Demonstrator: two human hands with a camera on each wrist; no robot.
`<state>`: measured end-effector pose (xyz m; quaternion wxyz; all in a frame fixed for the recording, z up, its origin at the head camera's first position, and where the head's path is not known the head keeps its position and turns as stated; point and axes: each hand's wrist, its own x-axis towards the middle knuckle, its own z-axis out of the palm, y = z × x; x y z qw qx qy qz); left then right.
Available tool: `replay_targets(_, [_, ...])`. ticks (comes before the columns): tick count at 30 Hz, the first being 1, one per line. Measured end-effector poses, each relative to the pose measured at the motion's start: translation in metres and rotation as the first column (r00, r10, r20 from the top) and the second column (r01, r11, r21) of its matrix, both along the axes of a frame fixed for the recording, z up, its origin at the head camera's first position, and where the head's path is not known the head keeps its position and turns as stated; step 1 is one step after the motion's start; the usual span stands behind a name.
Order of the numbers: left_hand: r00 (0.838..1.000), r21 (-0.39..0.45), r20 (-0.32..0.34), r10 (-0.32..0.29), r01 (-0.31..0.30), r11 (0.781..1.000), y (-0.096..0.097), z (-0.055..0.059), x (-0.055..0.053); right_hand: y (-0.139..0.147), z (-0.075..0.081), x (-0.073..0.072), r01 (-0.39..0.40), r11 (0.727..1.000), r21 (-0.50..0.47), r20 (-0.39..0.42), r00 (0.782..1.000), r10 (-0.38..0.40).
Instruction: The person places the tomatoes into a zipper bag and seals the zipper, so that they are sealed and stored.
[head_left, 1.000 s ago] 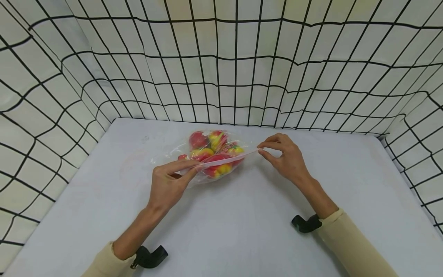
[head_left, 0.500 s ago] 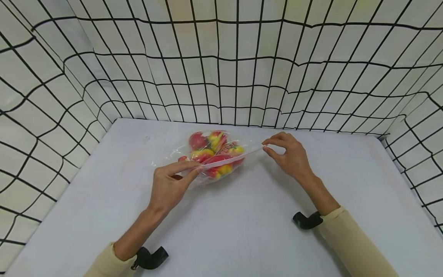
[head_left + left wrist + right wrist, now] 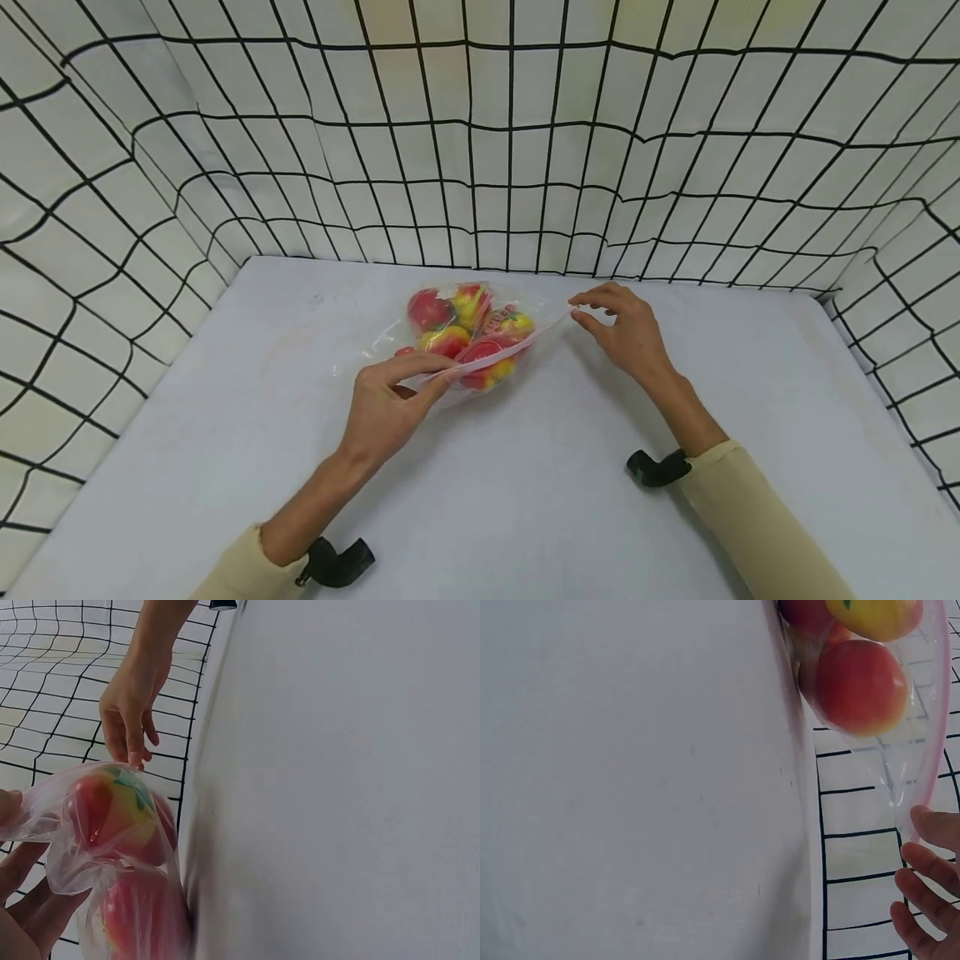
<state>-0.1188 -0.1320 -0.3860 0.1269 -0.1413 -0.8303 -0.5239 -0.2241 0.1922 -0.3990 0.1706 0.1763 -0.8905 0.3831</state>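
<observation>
A clear zip bag lies toward the back of the white table, with a pale pink zip strip along its front edge. Several red and yellow fruits show through the plastic, also in the right wrist view as a round red fruit. My left hand pinches the strip near its left part between thumb and fingers. At the strip's right end, my right hand pinches the bag's corner, so the strip stretches between both hands. The fingers of the right hand show beside that corner.
Black netting stands around the back and both sides of the white table. A dark curved piece sits by the left sleeve, and another dark curved piece by the right sleeve.
My left hand has slid to the right along the zip strip, most of it in the last half second. My right hand has shifted slightly right and back, still pinching the corner.
</observation>
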Motion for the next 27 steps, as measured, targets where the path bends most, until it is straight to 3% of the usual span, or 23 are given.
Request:
replay_targets(8, [0.994,-0.043,0.071,-0.081,0.084,0.996,0.011,0.003,0.001,0.009,0.0,-0.003,0.016,1.0,0.007,0.09,0.996,-0.016])
replay_targets(13, [0.988,-0.127,0.108,-0.11,0.123,0.984,0.018,0.005,0.003,0.011,0.001,-0.003,0.035,0.999,-0.007,0.119,0.992,-0.034])
replay_targets(27, [0.981,-0.324,0.084,-0.177,0.195,0.926,0.024,0.012,0.0,0.02,0.008,0.004,0.132,0.991,-0.028,0.129,0.983,-0.128])
